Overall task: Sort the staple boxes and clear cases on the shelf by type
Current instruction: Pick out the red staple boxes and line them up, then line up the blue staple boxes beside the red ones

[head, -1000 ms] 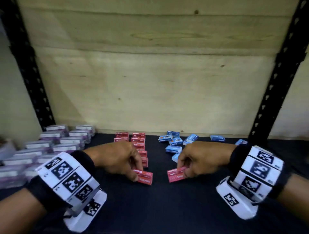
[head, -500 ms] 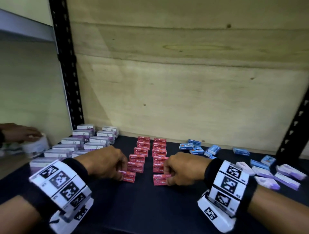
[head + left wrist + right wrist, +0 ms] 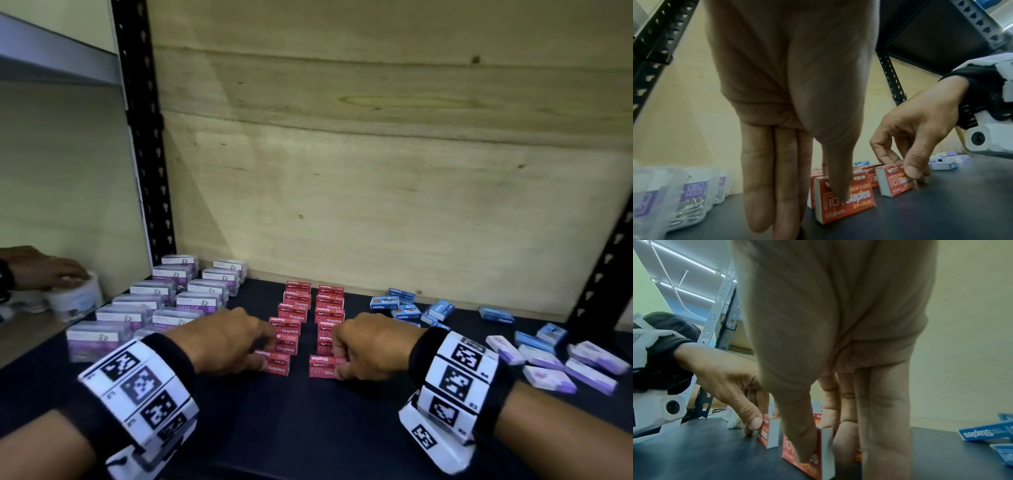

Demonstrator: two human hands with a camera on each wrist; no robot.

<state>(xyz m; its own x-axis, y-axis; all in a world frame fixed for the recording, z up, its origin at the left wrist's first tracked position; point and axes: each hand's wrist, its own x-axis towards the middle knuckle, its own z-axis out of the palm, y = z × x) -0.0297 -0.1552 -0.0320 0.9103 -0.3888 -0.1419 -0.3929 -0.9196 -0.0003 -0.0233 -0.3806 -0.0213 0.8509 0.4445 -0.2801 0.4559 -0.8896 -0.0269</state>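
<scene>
Two rows of red staple boxes (image 3: 297, 310) stand on edge on the dark shelf (image 3: 308, 428). My left hand (image 3: 265, 356) pinches a red staple box (image 3: 276, 365) at the near end of the left row, with the thumb (image 3: 840, 186) on its printed face. At the near end of the right row, my right hand (image 3: 339, 359) pinches another red box (image 3: 320, 366), which is the same box (image 3: 797, 454) under the thumb in the right wrist view. Both boxes touch the shelf. Clear cases (image 3: 171, 301) with purple labels sit in rows at the left.
Blue staple boxes (image 3: 404, 308) lie scattered at the back right, and pale purple boxes (image 3: 548, 366) lie loose at the far right. Black slotted uprights (image 3: 144, 154) frame the shelf before a wooden back panel. Another person's hand (image 3: 44, 267) rests on a white tub (image 3: 73, 298) outside the left edge.
Both hands have carried their red boxes forward from the open shelf to the near ends of the two red rows. The boxes now stand on the shelf.
</scene>
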